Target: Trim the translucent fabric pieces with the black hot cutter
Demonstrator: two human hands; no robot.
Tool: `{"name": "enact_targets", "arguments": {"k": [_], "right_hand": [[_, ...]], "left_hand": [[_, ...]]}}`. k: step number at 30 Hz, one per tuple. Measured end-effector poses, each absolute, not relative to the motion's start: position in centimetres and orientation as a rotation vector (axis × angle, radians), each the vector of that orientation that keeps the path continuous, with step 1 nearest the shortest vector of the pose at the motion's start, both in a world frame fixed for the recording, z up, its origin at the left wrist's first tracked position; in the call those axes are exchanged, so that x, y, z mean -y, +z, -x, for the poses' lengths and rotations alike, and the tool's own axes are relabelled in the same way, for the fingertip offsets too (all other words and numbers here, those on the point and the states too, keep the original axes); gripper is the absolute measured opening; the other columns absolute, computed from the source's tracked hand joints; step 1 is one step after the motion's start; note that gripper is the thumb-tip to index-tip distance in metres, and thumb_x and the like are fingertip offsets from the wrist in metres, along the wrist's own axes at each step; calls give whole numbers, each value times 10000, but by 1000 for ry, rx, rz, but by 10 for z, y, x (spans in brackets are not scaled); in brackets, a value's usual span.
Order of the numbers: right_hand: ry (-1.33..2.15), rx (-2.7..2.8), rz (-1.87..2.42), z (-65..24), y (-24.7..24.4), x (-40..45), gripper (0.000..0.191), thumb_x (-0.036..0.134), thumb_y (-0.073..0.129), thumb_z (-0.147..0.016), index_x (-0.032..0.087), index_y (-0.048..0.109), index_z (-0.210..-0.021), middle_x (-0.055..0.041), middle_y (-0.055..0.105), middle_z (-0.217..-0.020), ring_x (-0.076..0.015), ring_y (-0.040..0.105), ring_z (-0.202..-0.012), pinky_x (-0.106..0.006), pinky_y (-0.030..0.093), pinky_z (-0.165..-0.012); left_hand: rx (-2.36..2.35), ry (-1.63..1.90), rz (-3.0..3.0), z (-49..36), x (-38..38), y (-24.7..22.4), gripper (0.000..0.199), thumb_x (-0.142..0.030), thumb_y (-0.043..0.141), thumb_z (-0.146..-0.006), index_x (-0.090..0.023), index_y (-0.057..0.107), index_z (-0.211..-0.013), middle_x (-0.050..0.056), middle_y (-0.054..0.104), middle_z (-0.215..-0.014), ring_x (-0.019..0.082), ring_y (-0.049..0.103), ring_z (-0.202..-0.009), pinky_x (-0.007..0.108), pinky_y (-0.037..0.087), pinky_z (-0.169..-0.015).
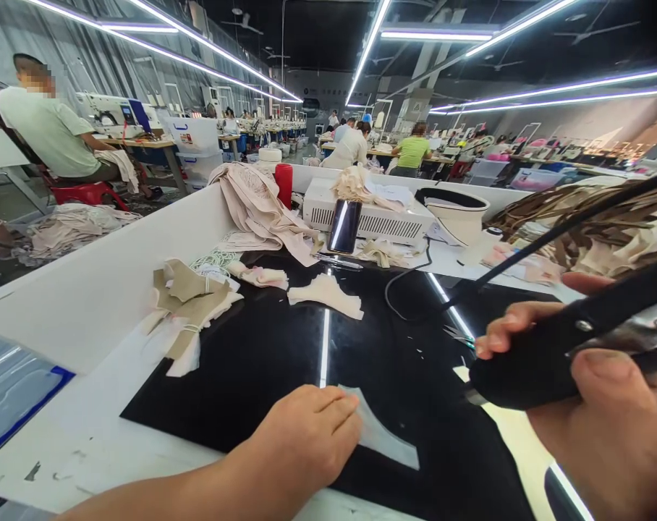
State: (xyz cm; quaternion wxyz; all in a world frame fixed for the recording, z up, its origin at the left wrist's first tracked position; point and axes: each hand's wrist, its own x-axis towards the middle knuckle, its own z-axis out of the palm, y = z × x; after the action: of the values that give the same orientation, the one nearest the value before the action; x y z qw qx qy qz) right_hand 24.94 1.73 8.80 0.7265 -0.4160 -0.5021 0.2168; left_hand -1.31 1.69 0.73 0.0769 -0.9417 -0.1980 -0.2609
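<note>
My left hand (315,434) rests low on the black glossy board (252,347). Its fingers are pressed together over one end of a thin, whitish, curved fabric piece (388,434), partly covering it. At the right, my right hand (611,420) grips a black-handled tool (545,347) with a metal part; its exact kind is unclear. Below the tool a cream fabric piece (516,441) lies along the board's right side. Small snips (459,336) lie just left of my right fingers. Farther up the board sits a cream, curved cut piece (327,294).
Bundled beige pieces (192,304) lie at the left. A black cable (502,271) runs across the right. Behind the board stand a phone (344,226), a white vented box (366,210), a red cylinder (284,185) and draped fabric (257,202). A low white wall (106,282) borders the left.
</note>
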Motion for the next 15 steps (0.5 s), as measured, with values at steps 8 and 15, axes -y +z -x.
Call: {"name": "enact_targets", "arguments": {"k": [8,15], "right_hand": [[675,1075,680,-178,78,-27,435,458,886,-815,311,677,-1168,23,675,-799,-171,630,-613,-315,580,-534],[692,1088,664,-169,67,-35,394,417,838,-878,319,644,-1206,32,668,-839,-158,639,-651,-307,576,-584]], "left_hand": [[602,-701,2793,12,-17,4,286,-67,420,-1089,-109,703,-1097,65,784,-1198,172,724,-1106,283,602,-870],[613,-874,2722,6,-17,-5,220,-76,498,-1066,-117,707,-1012,59,798,-1131,186,737,-1036,296,595,-772]]}}
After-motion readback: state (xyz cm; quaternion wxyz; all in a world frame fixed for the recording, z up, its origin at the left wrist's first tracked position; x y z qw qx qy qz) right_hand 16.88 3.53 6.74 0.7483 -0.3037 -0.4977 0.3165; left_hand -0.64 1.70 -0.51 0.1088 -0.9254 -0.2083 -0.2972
